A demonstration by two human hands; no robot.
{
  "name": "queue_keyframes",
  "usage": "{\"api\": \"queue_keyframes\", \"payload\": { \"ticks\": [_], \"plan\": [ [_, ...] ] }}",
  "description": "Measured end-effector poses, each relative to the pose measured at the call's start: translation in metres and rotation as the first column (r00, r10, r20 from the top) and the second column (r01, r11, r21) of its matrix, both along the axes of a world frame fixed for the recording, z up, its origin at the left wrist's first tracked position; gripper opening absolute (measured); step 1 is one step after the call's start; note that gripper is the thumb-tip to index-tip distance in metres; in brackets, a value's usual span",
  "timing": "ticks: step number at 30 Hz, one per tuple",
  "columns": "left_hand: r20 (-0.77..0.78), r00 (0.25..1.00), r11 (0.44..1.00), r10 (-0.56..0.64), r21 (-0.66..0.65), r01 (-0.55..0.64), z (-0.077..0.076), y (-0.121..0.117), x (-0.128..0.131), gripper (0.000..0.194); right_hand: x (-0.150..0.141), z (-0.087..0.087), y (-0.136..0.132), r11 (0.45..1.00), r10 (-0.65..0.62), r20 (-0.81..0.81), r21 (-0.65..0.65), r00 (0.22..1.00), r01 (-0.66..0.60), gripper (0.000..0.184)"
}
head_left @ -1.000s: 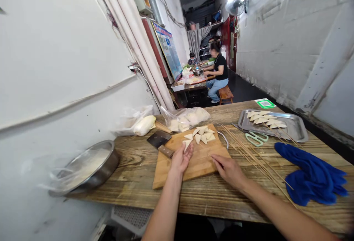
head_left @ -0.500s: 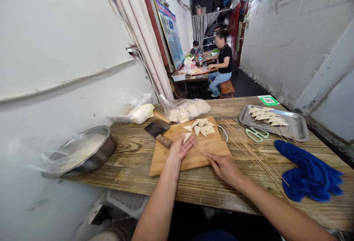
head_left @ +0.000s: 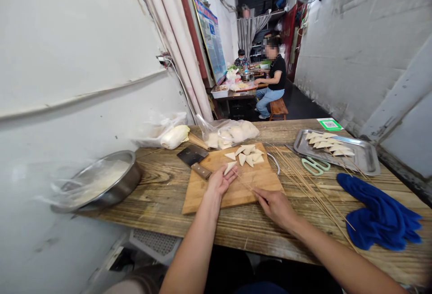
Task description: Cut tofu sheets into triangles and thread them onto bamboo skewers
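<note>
My left hand (head_left: 221, 180) is palm up over the cutting board (head_left: 199, 197), its fingers closed around a pale triangular tofu piece (head_left: 230, 167). A thin wooden skewer (head_left: 245, 183) is pinched in my right hand (head_left: 275, 204), its tip pointing at that piece near the left fingers. Whether the tip has entered the piece I cannot tell. Several more pale triangles (head_left: 249, 159) lie loosely at the board's far side. A cleaver (head_left: 191, 155) rests with its wooden handle on the board's left edge.
Loose skewers (head_left: 303, 186) and green-handled scissors (head_left: 315, 166) lie right of the board. A metal tray (head_left: 366, 157) holds skewered triangles, with a blue cloth (head_left: 374, 213) in front. A steel basin (head_left: 130, 177) stands left; bagged pieces (head_left: 236, 132) and a cabbage (head_left: 175, 137) lie behind. Two people sit farther back.
The view has shifted slightly, so the scene sits a little farther right. Both hands keep nearly the same pose, with the skewer still pointing at the piece in the left hand.
</note>
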State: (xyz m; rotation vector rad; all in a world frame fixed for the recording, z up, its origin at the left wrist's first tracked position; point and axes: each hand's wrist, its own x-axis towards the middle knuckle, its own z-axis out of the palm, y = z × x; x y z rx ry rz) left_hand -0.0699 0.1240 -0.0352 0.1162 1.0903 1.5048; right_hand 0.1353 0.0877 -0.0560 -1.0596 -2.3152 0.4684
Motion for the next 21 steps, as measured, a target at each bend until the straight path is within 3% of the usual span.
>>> {"api": "queue_keyframes", "payload": {
  "ticks": [21],
  "plan": [
    [-0.037, 0.998, 0.999, -0.045, 0.016, 0.046, -0.0031, -0.0007, -0.0010, 0.008, -0.0003, -0.0013, -0.0008, 1.000, 0.011, -0.009, -0.016, 1.000, -0.011, 0.033]
  ]
}}
